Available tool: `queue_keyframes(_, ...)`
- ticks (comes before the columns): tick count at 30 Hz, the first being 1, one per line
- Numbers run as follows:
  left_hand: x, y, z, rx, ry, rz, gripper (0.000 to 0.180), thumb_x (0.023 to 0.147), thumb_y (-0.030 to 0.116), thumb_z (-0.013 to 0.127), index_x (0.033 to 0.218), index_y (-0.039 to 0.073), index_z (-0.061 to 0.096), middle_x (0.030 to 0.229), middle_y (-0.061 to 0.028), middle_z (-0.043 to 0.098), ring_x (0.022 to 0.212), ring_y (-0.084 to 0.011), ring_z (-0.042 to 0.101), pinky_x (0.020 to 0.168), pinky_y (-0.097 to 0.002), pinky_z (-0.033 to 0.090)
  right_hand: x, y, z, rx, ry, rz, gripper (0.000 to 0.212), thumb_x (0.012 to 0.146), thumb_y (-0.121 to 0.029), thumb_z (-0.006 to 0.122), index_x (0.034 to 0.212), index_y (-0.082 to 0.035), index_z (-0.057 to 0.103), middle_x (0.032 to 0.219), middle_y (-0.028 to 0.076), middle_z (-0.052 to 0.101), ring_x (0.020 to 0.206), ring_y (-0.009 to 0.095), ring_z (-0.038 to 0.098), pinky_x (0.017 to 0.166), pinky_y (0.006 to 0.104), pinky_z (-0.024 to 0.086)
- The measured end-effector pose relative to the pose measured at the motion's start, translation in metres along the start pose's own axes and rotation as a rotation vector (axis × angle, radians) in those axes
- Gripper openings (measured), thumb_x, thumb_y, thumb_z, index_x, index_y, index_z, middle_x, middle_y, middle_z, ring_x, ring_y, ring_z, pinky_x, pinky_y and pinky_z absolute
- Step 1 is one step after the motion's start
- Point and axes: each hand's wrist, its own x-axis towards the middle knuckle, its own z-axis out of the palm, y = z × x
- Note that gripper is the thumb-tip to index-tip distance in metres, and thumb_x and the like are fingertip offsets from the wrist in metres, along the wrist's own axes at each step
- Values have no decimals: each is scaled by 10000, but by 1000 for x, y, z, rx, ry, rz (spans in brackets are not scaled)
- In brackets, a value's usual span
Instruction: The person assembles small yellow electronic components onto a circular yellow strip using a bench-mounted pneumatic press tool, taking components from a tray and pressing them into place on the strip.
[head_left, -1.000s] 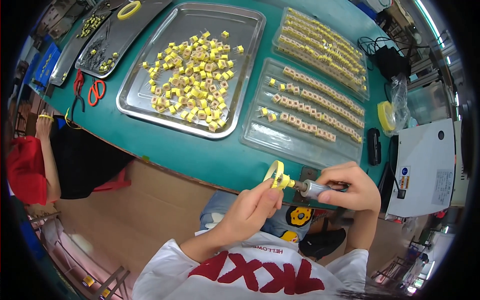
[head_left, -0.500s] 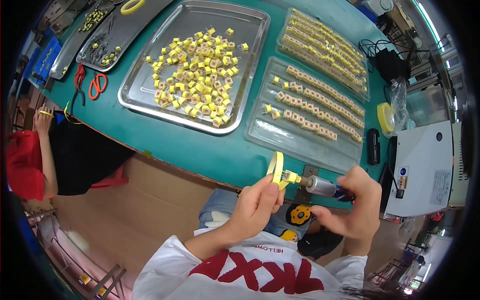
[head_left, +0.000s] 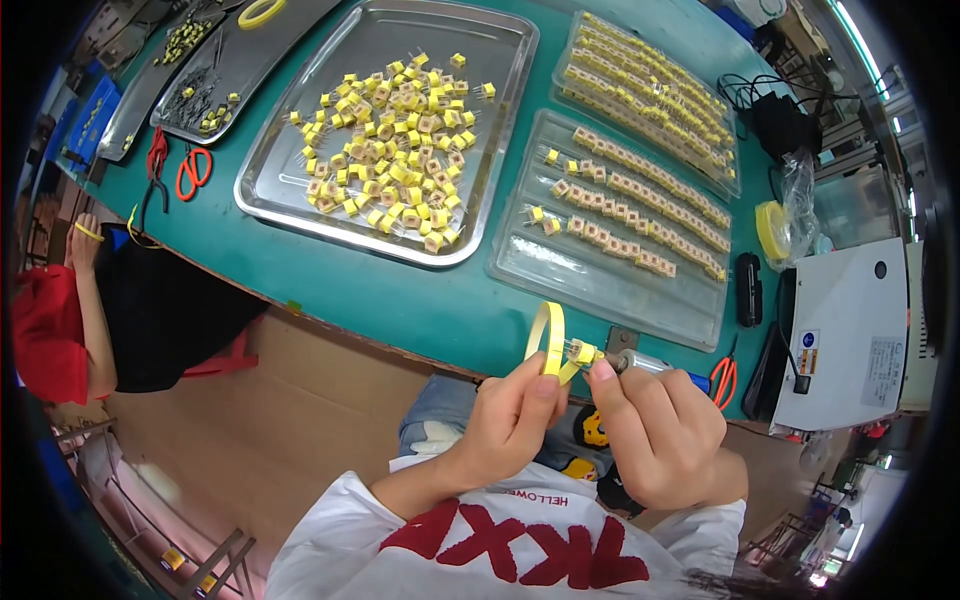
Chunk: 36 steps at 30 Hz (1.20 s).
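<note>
Right of centre, the left hand [head_left: 510,415] pinches a yellow tape roll [head_left: 557,335] left of the pinned bobbin [head_left: 582,352], aligned with the metal spindle [head_left: 645,362], the right hand [head_left: 668,440] nearer it, fingertips bunched, their grip unclear.

The bench [head_left: 350,290] is green. At four o'clock the tape [head_left: 556,340] is yellow; at eleven a silver tray [head_left: 497,60] bears yellow-and-beige parts [head_left: 400,172]. At six a white shirt [head_left: 505,515] carries red lettering [head_left: 500,545]; at nine a sleeve [head_left: 48,335] is red.
</note>
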Motion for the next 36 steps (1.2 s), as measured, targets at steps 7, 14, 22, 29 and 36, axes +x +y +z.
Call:
queue_keyframes(7,0,-3,-1,-2,-13,3,266,984,206,379,845,7,490,606,-37,489,510,-115,457,493,-256,370,2,2,3,-50,28,-61,394,562,-44,636,935,83,636,745,115,569,567,181,495,462,241,407)
queue_keyframes(14,0,-8,-14,-106,58,5,364,972,346,413,902,-1,498,610,-1,454,517,-71,404,487,-226,334,-12,9,-8,111,-13,-42,375,591,-70,714,956,0,661,747,53,569,580,172,509,465,254,405)
queue_keyframes(22,34,10,-17,165,41,181,459,691,247,812,998,-17,597,566,91,389,496,12,310,456,-170,205,-40,37,-19,276,240,193,364,604,-101,777,938,-25,654,752,57,584,595,197,549,492,293,415)
queue_keyframes(29,47,-6,-50,155,395,485,309,718,246,785,851,30,609,586,21,557,496,-60,473,473,-184,363,-66,75,-11,304,367,677,345,747,39,642,1072,-8,538,940,132,554,750,204,515,642,281,418)
queue_keyframes(36,67,49,-142,544,626,636,328,856,296,647,937,-10,563,616,73,379,534,-27,311,500,-177,231,-69,124,36,481,140,765,253,796,-118,668,1015,-29,578,840,95,619,751,193,609,697,260,471)
